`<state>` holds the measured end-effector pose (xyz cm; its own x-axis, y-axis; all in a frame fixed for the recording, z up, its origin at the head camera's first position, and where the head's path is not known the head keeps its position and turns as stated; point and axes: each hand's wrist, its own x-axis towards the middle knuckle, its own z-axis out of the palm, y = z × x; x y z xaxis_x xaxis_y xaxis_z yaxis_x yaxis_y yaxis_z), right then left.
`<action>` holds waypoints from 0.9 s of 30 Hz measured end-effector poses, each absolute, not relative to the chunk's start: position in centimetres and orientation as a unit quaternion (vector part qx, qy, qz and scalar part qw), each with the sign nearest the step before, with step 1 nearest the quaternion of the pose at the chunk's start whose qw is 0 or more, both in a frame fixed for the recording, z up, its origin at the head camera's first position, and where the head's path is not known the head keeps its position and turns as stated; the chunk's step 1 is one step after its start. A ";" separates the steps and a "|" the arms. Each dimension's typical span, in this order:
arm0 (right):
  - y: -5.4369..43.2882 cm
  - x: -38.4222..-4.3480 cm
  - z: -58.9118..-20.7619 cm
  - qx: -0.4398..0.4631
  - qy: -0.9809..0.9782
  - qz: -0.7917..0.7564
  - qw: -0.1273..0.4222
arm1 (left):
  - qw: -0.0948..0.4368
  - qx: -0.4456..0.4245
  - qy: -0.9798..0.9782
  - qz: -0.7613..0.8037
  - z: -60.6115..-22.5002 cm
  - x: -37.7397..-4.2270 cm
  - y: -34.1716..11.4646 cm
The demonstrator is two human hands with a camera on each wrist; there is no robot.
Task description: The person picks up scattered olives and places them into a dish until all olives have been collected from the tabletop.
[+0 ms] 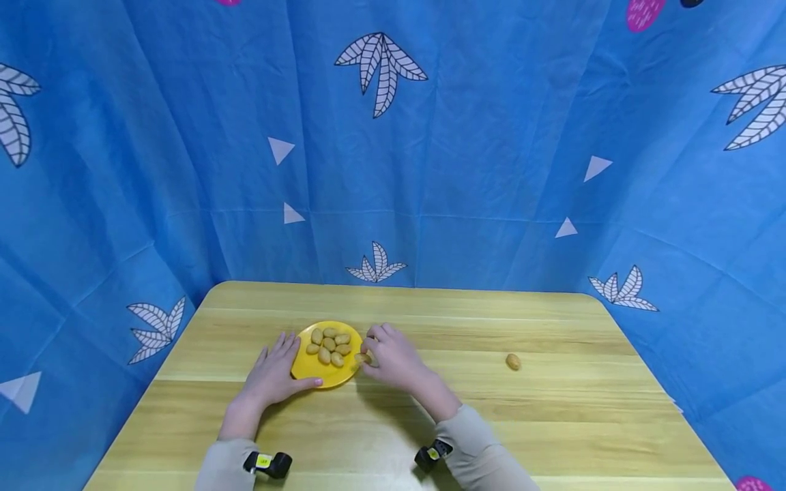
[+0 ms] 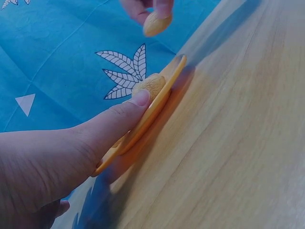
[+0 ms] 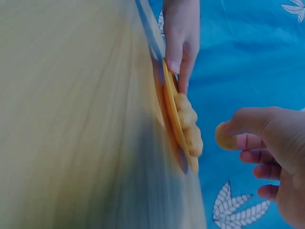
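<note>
A yellow plate [image 1: 336,380] on the table carries several tan walnuts [image 1: 329,344] grouped at its middle. My left hand [image 1: 275,374] rests against the plate's left side, its fingers extended along the edge. The left thumb [image 2: 125,114] lies straight over the near rim, beside a walnut in the left wrist view. Just above the plate's right edge, my right hand [image 1: 394,357] pinches one walnut [image 3: 226,137] between thumb and index finger. The other right fingers [image 3: 267,171] are loosely curled and hold nothing.
A single walnut [image 1: 513,361] lies on the right part of the wooden table [image 1: 589,409]. Behind the table's far edge hangs a blue patterned cloth [image 1: 491,136]. Each forearm has a small black camera [image 1: 268,464] strapped at the wrist.
</note>
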<state>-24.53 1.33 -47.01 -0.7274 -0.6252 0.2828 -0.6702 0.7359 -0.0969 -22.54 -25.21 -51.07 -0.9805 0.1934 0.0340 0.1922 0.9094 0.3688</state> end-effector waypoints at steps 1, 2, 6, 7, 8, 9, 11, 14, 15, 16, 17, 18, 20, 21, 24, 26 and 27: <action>1.0 -24.6 -47.0 0.351 -0.925 0.092 0.115 | 0.002 0.100 0.977 0.189 -51.1 -22.5 -25.2; 0.6 -24.6 -47.0 0.352 -0.925 0.088 0.113 | 0.002 0.101 0.977 0.188 -51.1 -22.6 -25.1; -0.7 -24.6 -47.3 0.359 -0.923 0.083 0.113 | -0.002 0.105 0.977 0.188 -51.4 -22.7 -25.2; -1.0 -24.6 -47.5 0.363 -0.921 0.082 0.114 | -0.003 0.105 0.977 0.186 -51.4 -22.7 -25.2; -1.4 -24.6 -47.6 0.367 -0.919 0.083 0.116 | -0.004 0.105 0.977 0.185 -51.5 -22.8 -25.2; -1.7 -24.6 -47.7 0.371 -0.917 0.084 0.117 | -0.005 0.104 0.977 0.184 -51.5 -22.8 -25.3; -2.3 -24.6 -48.0 0.380 -0.914 0.078 0.122 | -0.005 0.102 0.978 0.182 -51.6 -22.8 -25.3; -3.0 -24.7 -48.3 0.386 -0.911 0.072 0.125 | -0.004 0.103 0.978 0.181 -51.6 -22.9 -25.4; -3.2 -24.7 -48.4 0.387 -0.911 0.069 0.126 | -0.003 0.103 0.978 0.181 -51.6 -22.9 -25.4; -3.4 -24.7 -48.5 0.388 -0.910 0.066 0.128 | -0.003 0.103 0.978 0.181 -51.6 -22.9 -25.4; -3.6 -24.7 -48.5 0.389 -0.910 0.065 0.131 | -0.003 0.103 0.978 0.181 -51.6 -22.9 -25.4; -3.7 -24.8 -48.6 0.389 -0.909 0.063 0.133 | -0.003 0.104 0.978 0.180 -51.6 -22.9 -25.4; -4.0 -24.8 -48.7 0.390 -0.909 0.058 0.136 | -0.003 0.103 0.978 0.182 -51.6 -22.8 -25.4; -4.1 -24.8 -48.9 0.390 -0.909 0.057 0.136 | -0.002 0.103 0.978 0.183 -51.6 -22.8 -25.4; -4.3 -25.0 -49.3 0.388 -0.911 0.056 0.132 | -0.004 0.103 0.977 0.187 -51.7 -22.8 -25.4; -4.4 -25.0 -49.6 0.386 -0.912 0.058 0.127 | -0.004 0.102 0.977 0.188 -51.7 -22.8 -25.5; -4.5 -25.0 -49.7 0.385 -0.913 0.060 0.126 | -0.004 0.102 0.977 0.189 -51.7 -22.8 -25.5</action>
